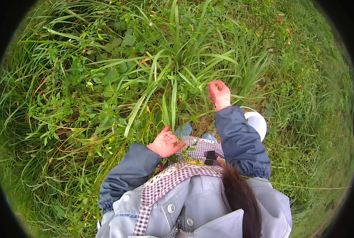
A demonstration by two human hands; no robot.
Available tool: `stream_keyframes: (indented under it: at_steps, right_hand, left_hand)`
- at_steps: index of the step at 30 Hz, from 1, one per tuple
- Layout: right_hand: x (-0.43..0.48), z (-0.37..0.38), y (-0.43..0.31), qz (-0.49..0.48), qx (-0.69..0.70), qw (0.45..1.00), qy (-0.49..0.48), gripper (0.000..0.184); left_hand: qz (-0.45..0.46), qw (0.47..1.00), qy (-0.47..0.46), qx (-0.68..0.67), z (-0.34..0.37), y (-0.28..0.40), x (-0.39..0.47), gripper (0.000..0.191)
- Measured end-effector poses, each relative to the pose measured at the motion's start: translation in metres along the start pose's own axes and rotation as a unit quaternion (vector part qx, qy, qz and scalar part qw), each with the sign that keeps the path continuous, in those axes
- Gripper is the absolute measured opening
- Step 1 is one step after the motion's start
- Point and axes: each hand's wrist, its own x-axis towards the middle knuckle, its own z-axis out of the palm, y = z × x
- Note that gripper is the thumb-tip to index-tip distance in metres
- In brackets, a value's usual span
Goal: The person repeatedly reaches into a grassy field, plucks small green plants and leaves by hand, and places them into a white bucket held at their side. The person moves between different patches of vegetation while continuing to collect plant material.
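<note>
My left hand (167, 142), in a pink glove with dark print on its back, is low in front of the checked apron (200, 145). Leafy green stems (192, 150) pass beside and below its fingers; whether it grips them is hidden. My right hand (219, 93), also in a pink glove, is further forward over the grass, thumb and forefinger curled together in a ring. Its palm is turned away, so I cannot see if anything is inside. Beside my right forearm stands a white bucket (258, 123) with a thin handle, partly covered by the dark blue sleeve (239, 136).
Tall grass (174, 56) and broad-leaved weeds (114, 74) grow thickly all around. Small red chili peppers (288, 31) hang on a plant at the upper right. Blue shoe tips (183, 130) show beyond the apron. A long thin stem (307, 187) crosses the lower right.
</note>
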Motion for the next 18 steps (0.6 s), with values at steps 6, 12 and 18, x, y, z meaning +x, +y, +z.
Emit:
stream_keyframes:
  at_steps: [6, 12, 18]
  right_hand:
    - [-0.042, -0.107, 0.011, 0.116, 0.261, 0.956, -0.067, 0.020]
    - [-0.095, -0.251, 0.078, 0.275, 0.215, 0.899, 0.265, 0.027]
    - [-0.132, -0.336, 0.086, 0.244, 0.168, 0.908, 0.298, 0.082]
  left_hand:
    - [0.021, 0.998, 0.051, 0.029, -0.004, 0.001, 0.005, 0.011]
    - [0.010, 1.000, 0.013, -0.008, -0.012, 0.004, 0.008, 0.013]
    - [0.019, 1.000, -0.016, 0.009, -0.020, 0.004, 0.012, 0.014]
